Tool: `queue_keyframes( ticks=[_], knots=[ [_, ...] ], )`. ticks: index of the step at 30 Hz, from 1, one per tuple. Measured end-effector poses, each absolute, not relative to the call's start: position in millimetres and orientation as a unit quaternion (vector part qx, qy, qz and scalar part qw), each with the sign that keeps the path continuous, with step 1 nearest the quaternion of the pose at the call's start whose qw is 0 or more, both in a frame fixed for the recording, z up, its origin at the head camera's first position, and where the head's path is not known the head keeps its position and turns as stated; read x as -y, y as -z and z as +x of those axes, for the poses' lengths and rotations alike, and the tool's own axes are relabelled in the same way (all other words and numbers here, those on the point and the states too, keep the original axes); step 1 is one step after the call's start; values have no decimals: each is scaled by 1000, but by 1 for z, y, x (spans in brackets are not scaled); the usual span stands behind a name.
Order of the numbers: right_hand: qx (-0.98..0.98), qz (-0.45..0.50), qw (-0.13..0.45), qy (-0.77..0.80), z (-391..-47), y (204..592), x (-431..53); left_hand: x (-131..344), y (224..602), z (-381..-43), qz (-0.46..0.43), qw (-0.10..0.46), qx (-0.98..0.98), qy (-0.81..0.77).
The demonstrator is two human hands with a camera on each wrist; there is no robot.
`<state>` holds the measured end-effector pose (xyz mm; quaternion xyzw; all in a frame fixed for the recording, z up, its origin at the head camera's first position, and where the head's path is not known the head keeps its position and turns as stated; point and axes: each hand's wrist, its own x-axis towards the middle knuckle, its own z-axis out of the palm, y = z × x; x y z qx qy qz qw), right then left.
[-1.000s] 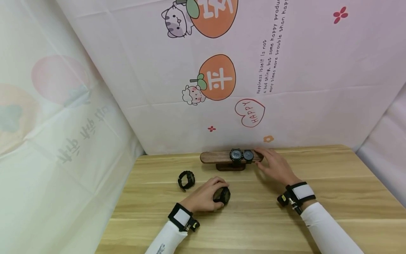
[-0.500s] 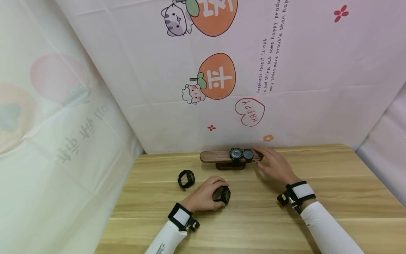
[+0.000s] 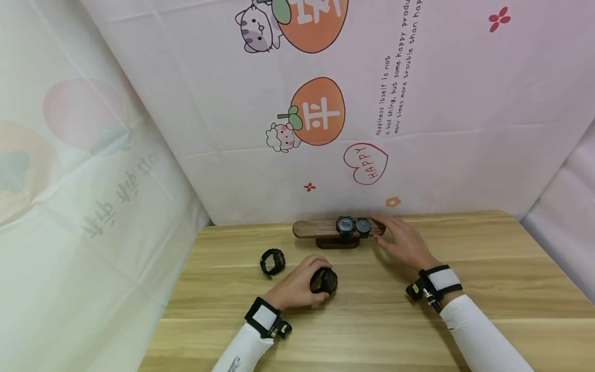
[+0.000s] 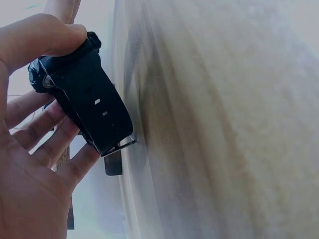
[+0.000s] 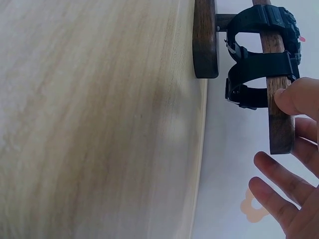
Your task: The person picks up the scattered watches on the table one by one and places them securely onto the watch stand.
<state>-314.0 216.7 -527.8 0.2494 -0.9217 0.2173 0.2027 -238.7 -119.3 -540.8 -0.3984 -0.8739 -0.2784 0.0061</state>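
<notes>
My left hand [image 3: 297, 285] grips a black wristwatch [image 3: 329, 281] near the middle of the table. In the left wrist view, the thumb lies along the edge of the watch case and the holed strap [image 4: 94, 102] hangs down, its buckle end close over the tabletop. At the back, my right hand [image 3: 405, 243] pinches the right end of a dark wooden watch stand [image 3: 313, 229], the thumb pressed on its lower side. Two black watches, a larger one [image 3: 345, 225] and a smaller one [image 3: 363, 226], are strapped side by side round the bar, next to that hand.
Another black wristwatch [image 3: 278, 261] stands on its side on the wood-grain table [image 3: 381, 330], left of my left hand. The stand's base [image 3: 337, 244] sits near the table's back edge. A printed white cloth [image 3: 260, 188] hangs behind.
My left hand has moved slightly up and back with its watch, whose face has turned a little further upward. The right hand keeps its hold on the stand.
</notes>
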Motion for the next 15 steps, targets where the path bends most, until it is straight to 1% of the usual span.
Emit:
queue_keyframes(
  ticks=[9,15],
  knots=[
    [923,245,198,-219,-314,528,-216,121,541,-238,-381,3,880,283],
    [924,241,196,-221,-314,529,-216,121,539,-237,-373,12,874,311]
  ],
)
